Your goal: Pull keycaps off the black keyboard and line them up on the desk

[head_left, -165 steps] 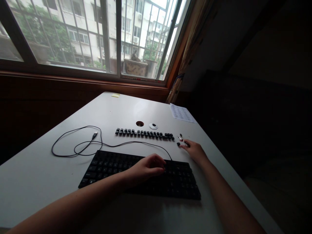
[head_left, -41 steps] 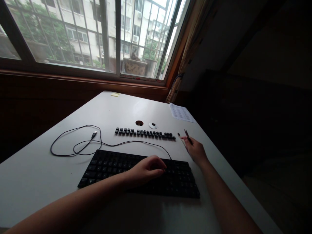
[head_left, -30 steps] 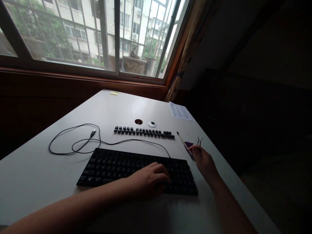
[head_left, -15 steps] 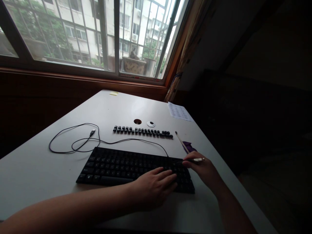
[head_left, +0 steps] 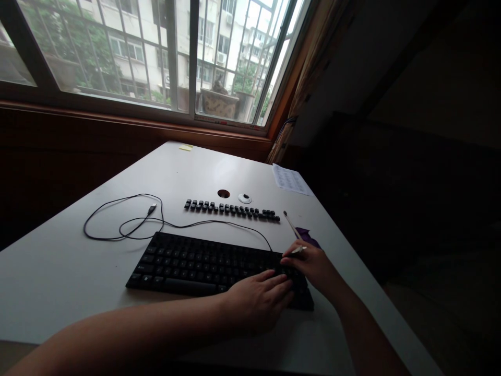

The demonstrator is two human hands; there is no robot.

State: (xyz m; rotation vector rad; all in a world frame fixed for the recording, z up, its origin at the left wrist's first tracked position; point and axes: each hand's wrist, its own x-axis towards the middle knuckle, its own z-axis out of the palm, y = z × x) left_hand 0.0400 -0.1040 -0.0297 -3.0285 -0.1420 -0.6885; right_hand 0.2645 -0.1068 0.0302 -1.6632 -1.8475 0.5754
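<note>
A black keyboard (head_left: 183, 263) lies flat on the white desk. My left hand (head_left: 260, 300) rests on its right part, palm down, fingers stretched out and holding nothing. Over the keyboard's upper right corner, my right hand (head_left: 307, 259) is closed in a pinch on slim metal tweezers (head_left: 299, 250). Their silver end shows above the fingers; the tips are hidden. Loose black keycaps (head_left: 235, 210) stand in rows behind the keyboard. Just beyond my right hand are a thin stick with a dark tip (head_left: 291, 224) and a purple cloth (head_left: 308, 237).
A black USB cable (head_left: 105, 238) loops across the white desk (head_left: 58, 271) on the left. Farther back are a round cable hole (head_left: 223, 194), its white cover (head_left: 245, 198), a printed sheet (head_left: 291, 180) and a yellow note (head_left: 186, 148). A barred window stands behind.
My right hand has moved left over the keyboard's corner and turned, so the tweezers' tips no longer show. My left hand stays on the keys. The view has shifted slightly.
</note>
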